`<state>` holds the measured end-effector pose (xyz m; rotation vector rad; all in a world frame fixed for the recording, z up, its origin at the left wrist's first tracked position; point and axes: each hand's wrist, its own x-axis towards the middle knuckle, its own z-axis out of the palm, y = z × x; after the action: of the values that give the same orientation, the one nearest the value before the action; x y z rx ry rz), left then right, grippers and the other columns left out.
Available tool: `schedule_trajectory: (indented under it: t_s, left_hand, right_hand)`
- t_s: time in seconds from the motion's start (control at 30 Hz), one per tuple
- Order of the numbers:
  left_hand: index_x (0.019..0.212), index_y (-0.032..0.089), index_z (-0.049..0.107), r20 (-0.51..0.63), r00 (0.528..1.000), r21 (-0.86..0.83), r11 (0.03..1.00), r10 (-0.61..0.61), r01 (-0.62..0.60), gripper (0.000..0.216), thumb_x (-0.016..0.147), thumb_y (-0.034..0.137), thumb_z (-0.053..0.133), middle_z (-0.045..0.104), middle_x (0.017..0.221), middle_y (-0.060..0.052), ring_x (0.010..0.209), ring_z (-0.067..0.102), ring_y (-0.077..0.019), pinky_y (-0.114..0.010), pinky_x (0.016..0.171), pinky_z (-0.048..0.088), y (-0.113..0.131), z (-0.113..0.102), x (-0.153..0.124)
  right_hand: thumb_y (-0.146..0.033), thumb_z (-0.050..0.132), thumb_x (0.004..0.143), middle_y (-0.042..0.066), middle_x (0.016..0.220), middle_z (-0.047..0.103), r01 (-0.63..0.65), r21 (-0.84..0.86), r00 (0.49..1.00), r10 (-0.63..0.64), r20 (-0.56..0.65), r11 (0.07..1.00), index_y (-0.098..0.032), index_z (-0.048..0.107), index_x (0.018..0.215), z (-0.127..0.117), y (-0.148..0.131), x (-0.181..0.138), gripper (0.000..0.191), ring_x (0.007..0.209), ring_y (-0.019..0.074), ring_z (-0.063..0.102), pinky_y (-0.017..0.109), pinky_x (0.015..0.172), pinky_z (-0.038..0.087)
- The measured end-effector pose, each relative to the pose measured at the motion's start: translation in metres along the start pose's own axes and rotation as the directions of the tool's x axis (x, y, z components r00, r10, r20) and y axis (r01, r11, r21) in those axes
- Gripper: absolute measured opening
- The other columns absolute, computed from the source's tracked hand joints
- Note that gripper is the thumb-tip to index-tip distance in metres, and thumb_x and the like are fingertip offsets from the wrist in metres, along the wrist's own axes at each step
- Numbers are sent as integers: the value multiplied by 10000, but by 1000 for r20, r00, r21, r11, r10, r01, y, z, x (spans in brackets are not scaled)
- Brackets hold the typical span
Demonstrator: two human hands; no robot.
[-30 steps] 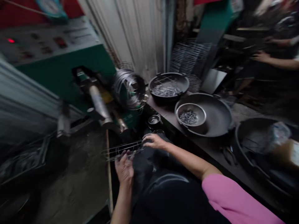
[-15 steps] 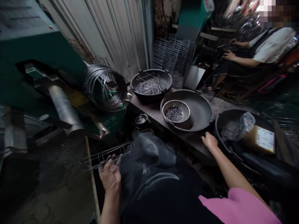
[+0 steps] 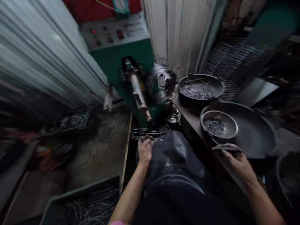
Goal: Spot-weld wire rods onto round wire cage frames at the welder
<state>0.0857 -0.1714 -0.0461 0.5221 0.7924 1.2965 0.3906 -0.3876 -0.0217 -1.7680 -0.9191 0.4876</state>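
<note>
My left hand (image 3: 145, 152) is closed around a thin metal wire frame (image 3: 137, 133), held sideways at the front of my dark apron (image 3: 174, 156). My right hand (image 3: 241, 164) grips a flat, dark, strip-like piece (image 3: 225, 148), too blurred to name, over the bench edge. Just beyond it, a metal bowl (image 3: 232, 132) of small metal pieces sits inside a wide dark pan (image 3: 255, 134). Farther back stands another dark pan (image 3: 192, 98) with thin metal rods and a wire grid.
A green machine (image 3: 107, 62) with a protruding metal arm (image 3: 137, 89) stands ahead. Beside it hangs a wire coil (image 3: 153, 79). At lower left is a green bin (image 3: 58, 200) of wire pieces. Wire racks (image 3: 225, 59) lean behind the pans.
My view has swung left, bringing the floor and bin into sight. My right hand now shows a flat strip in its grip. The left hand still holds the wire frame.
</note>
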Motion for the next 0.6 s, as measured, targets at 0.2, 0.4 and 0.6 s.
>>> schedule_trajectory:
  t_s: [0.2, 0.4, 0.6]
  left_hand:
    - [830, 214, 432, 14, 1000, -68, 998, 19, -18, 404, 566, 125, 724, 549, 968, 24, 897, 576, -138, -391, 819, 476, 7, 17, -7]
    - [841, 220, 416, -60, 995, -53, 995, 77, -80, 422, 567, 145, 728, 509, 968, 22, 885, 564, -131, -303, 732, 488, 12, 25, -3]
    - [851, 223, 415, -164, 980, -74, 989, 112, -126, 445, 552, 153, 738, 499, 954, 24, 860, 560, -118, -292, 736, 490, 7, 27, 3]
  right_hand:
    - [-334, 608, 804, 45, 945, 679, 379, 275, 893, -427, 144, 884, -227, 607, 1003, 146, -100, 55, 226, 882, 197, 645, 346, 815, 524]
    - [-237, 542, 835, 88, 1108, 638, 771, 245, 545, -808, 224, 588, -247, 625, 1099, 210, -100, 70, 277, 1022, 231, 602, 394, 863, 511]
    - [-203, 491, 842, 109, 1150, 624, 864, 180, 419, -870, 261, 470, -243, 589, 1173, 221, -92, 64, 348, 1067, 251, 580, 424, 869, 502]
